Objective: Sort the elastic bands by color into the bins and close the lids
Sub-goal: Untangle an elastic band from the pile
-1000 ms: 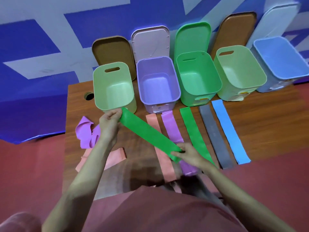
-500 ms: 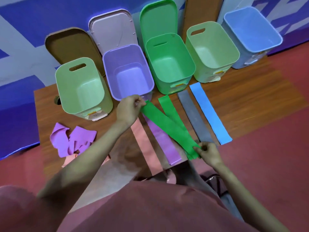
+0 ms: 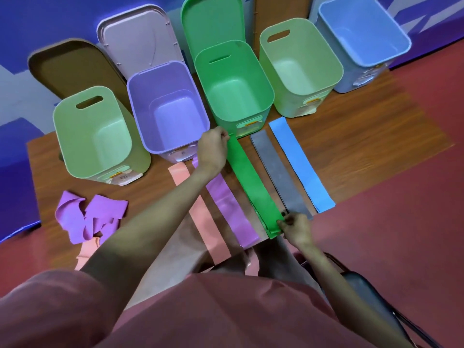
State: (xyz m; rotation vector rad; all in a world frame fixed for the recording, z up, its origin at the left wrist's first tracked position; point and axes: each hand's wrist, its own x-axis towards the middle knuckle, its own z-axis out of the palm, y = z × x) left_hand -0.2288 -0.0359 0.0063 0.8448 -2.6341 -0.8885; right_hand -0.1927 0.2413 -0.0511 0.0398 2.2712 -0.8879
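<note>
**Green band stretched flat, bins all open**

Left hand [image 3: 212, 149] pinches the far end of the green band [image 3: 253, 182], just in front of the green bin [image 3: 234, 84]. Right hand [image 3: 295, 228] pinches the near end at the desk [image 3: 351, 136] edge. The band lies taut between them, flat on the wood, apparently over a second green strip whose edge shows at the near end; whether that is one band or two I cannot tell.

Laid in a row, side by side: pink band [image 3: 198, 217], purple band [image 3: 231, 212], the green, grey band [image 3: 281, 172], blue band [image 3: 300, 162]. A crumpled purple band [image 3: 88, 217] sits apart on the left of the desk, with more pink showing under it.

Five bins along the back: pale green bin [image 3: 98, 136], purple bin [image 3: 168, 106], green bin, a second pale green one [image 3: 300, 66], blue bin [image 3: 361, 33]. All look empty. Lids stand open behind them.

Step in hand, as I read it: sorting proper not begun; bands are being laid out by colour, nothing binned, no lid shut.

Next move likely calls for gathering the green band and dropping it into the green bin right ahead of the left hand. The band is limp and stretchy, so a loose end may drape over the rim and foul the lid.
</note>
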